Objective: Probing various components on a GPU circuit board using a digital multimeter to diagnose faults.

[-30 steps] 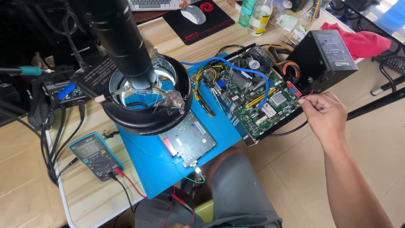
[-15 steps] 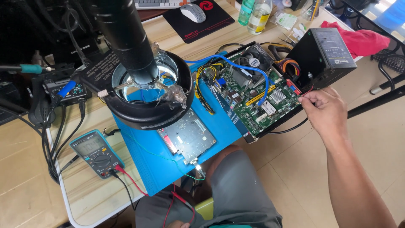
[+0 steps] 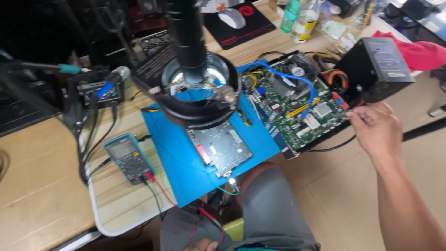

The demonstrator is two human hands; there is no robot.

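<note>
The green circuit board [image 3: 302, 109] is lying at the blue mat's [image 3: 186, 162] right edge, beside the black power supply [image 3: 376, 69]. The right hand [image 3: 376, 128] is staying at its corner, fingers pinched on a thin wire, barely shifted since a moment ago; the left hand [image 3: 202, 245] is resting low, grip unclear.

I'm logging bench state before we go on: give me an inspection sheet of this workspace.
Surface: wooden bench with a blue work mat on it.
Job's things: green circuit board; small metal-shielded board on the mat.
Clutter: multimeter, microscope with ring light, black power supply box, mouse, two bottles, red cloth.
Grippers: right hand pinches a thin wire at the green board's edge; left hand low, on red lead, grip unclear.
Cables: blue cable over the green board; red and black probe leads.
Surroundings: tiled floor.
</note>
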